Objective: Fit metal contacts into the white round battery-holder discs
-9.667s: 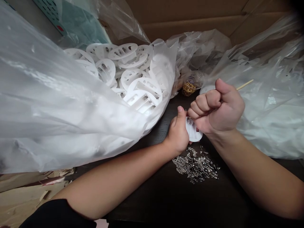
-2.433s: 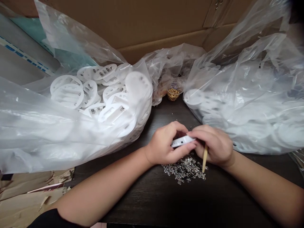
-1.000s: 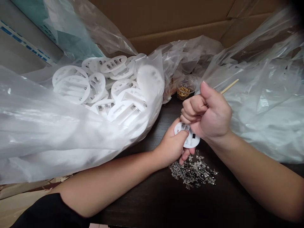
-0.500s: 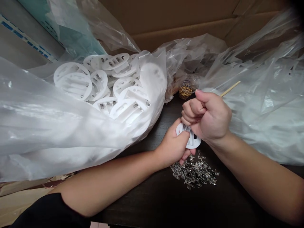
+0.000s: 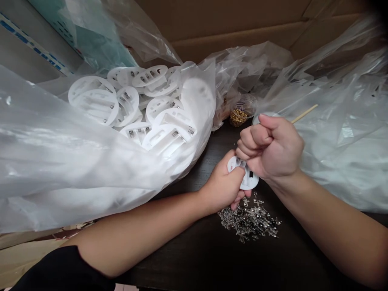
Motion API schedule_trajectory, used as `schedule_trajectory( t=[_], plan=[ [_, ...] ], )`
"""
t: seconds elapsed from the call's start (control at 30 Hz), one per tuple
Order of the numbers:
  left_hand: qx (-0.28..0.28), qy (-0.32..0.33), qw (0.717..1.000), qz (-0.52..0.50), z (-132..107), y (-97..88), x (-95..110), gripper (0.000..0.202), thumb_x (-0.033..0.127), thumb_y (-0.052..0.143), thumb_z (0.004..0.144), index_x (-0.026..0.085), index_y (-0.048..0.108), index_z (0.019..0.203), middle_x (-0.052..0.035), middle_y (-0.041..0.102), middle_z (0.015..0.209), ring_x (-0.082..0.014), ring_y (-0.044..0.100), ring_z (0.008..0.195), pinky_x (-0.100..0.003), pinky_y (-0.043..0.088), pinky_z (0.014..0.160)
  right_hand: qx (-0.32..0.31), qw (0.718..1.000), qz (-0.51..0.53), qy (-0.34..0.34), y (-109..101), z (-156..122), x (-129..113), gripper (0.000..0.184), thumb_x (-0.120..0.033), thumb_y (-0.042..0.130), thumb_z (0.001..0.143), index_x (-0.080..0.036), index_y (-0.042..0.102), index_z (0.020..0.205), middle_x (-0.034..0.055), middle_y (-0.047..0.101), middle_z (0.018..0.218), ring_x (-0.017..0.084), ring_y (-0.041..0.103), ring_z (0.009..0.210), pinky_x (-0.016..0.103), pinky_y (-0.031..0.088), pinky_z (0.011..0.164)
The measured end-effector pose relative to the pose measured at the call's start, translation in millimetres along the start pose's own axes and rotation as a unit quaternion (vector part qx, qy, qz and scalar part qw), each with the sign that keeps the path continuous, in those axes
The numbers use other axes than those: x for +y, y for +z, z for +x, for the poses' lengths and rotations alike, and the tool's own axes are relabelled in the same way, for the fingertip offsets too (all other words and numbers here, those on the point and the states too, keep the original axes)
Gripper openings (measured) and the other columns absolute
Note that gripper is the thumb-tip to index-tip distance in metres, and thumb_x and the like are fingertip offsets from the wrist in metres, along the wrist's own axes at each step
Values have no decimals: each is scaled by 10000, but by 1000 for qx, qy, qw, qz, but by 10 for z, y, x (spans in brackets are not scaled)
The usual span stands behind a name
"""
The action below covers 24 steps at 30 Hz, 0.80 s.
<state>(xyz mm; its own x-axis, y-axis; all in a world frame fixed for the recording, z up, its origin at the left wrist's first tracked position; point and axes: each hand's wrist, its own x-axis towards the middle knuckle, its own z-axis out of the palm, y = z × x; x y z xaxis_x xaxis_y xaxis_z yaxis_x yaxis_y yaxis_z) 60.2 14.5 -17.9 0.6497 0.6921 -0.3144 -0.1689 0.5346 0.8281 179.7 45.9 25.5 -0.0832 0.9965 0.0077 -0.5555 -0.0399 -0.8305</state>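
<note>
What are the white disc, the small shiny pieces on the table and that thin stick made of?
The white disc in the left hand looks like matte molded plastic, judging by its smooth, even surface and crisp slots. The small pieces look like polished metal, since they glint silver; which metal is impossible to tell. The stick in the right hand looks like bare, unpainted pale wood or bamboo.

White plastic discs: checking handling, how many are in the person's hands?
1: the white disc in the left hand, against the right fist; another could be hidden behind it.
</note>
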Motion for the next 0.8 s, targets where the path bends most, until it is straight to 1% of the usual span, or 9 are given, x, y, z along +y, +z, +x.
schedule_trajectory(
  t=[0.1, 0.2, 0.33, 0.47, 0.6, 0.8],
  plan=[
    [-5, -3, 1000, -5, -12, -2, 4, 187, 289, 452, 915, 237, 396, 1086, 77, 531, 522, -81, 365, 304, -160, 348, 289, -20, 1000, 15, -2, -18, 1, -30, 560, -370, 544, 864, -209, 152, 498, -50, 106, 481, 84, 111, 392, 272, 124, 377],
    [-3, -1, 1000, -3, -21, 0, -1, 219, 287, 460, 916, 233, 403, 1120, 76, 538, 528, -77, 375, 309, -152, 350, 302, -32, 999, 1, 1, -27, 10, -26, 579, -401, 559, 868, -204, 153, 506, -49, 113, 482, 84, 136, 384, 268, 150, 379],
    [0, 0, 1000, -4, -17, 4, -3, 248, 294, 477, 914, 224, 408, 1141, 82, 524, 515, -70, 368, 301, -140, 331, 308, -16, 1000, -19, -5, -40, 13, -23, 581, -411, 584, 842, -204, 158, 504, -47, 137, 471, 87, 156, 384, 265, 173, 382],
    [-3, -3, 1000, -6, -7, 3, 3, 239, 297, 479, 907, 227, 406, 1122, 86, 514, 502, -71, 361, 294, -139, 318, 300, -5, 1000, -12, 4, -41, 8, -44, 574, -390, 592, 826, -207, 157, 499, -51, 119, 471, 84, 142, 379, 264, 157, 373],
    [0, -5, 1000, -2, -7, -2, -6, 217, 286, 465, 907, 233, 407, 1110, 79, 528, 505, -81, 361, 296, -151, 320, 284, -1, 1000, -5, 12, -22, 9, -41, 554, -373, 563, 824, -205, 151, 494, -48, 112, 469, 83, 117, 384, 264, 128, 367],
    [5, -7, 1000, -1, -10, -7, -41, 245, 288, 470, 924, 227, 414, 1154, 83, 530, 513, -71, 359, 291, -140, 309, 293, 1, 999, -42, 23, -39, 19, -25, 565, -419, 562, 847, -214, 160, 507, -48, 132, 478, 87, 122, 403, 261, 151, 373]
  ],
)
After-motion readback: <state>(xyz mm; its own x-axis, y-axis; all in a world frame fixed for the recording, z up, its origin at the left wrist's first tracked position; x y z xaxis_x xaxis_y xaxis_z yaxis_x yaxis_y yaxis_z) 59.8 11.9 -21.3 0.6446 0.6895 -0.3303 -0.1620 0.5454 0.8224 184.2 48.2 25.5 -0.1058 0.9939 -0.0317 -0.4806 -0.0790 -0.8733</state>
